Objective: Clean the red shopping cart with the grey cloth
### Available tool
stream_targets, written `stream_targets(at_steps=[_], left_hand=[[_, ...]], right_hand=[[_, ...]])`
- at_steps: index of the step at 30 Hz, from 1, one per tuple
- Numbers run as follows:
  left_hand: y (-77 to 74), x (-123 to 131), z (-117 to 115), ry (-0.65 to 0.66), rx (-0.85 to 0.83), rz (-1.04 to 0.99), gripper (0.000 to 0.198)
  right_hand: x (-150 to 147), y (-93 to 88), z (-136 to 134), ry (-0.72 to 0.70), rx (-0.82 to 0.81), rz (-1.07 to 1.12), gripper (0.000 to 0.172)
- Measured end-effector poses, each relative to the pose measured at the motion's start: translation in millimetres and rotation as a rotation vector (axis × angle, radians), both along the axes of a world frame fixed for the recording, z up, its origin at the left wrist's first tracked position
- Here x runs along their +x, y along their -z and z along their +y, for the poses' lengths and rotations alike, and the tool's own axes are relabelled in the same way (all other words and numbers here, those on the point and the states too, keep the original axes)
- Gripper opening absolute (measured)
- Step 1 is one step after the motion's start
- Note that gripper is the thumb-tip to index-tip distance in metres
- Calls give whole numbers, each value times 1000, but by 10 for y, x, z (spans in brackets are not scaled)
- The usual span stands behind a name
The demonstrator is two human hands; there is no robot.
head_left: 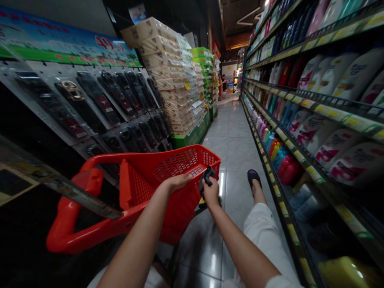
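l hand (177, 183) rests loose on red basket (180, 164) rim, r hand (211, 191) clamped on its black handle (206, 175).

Open tiled aisle (237, 136) ahead, red basket (180, 164) left, bottle shelves (303, 154) crowding right

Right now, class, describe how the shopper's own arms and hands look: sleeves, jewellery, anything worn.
The left forearm and right forearm are bare, no sleeve in view. The left hand and right hand wear no gloves; no watch, bracelet or ring shows.
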State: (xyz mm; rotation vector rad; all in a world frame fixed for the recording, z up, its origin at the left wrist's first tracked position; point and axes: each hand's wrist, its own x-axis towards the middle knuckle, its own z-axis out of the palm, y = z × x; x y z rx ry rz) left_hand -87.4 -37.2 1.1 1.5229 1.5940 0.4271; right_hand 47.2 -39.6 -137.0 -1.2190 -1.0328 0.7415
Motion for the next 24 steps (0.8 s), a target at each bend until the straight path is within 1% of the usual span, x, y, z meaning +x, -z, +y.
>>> stream_targets(at_steps=[2,4,7,8,10,13,15,17,19,21,24], left_hand=[[4,14,3,25,-19,-45,51],[7,27,5,47,-26,-96,60],[0,34,4,59,-37,-132,73],[-6,35,1,49,-36,-120,74],[-24,36,-10,30,-46,-95,73],[-55,47,-31,2,-91,-121,70],[-75,58,-41,-27,-110,-177,70],[-90,67,-42,-65,-114,-213,72],[-98,69,-36,-91,-112,-226,75],[-96,64,-24,-116,-103,-222,76],[-72,52,-4,-131,-91,-223,75]], right_hand=[[-112,-19,-173,-32,30,-46,18],[-179,-26,-324,-112,79,-97,19],[-141,-28,-419,-218,122,-214,36],[-89,-31,-403,-222,108,-260,43],[60,-45,-303,-179,32,-340,51],[343,-99,-44,-64,-95,-349,53],[527,-154,142,16,-89,-304,52],[672,-211,293,47,-29,-300,52],[752,-261,383,6,-8,-372,51],[749,-301,392,-55,-35,-474,48],[600,-354,250,-104,-36,-575,48]])
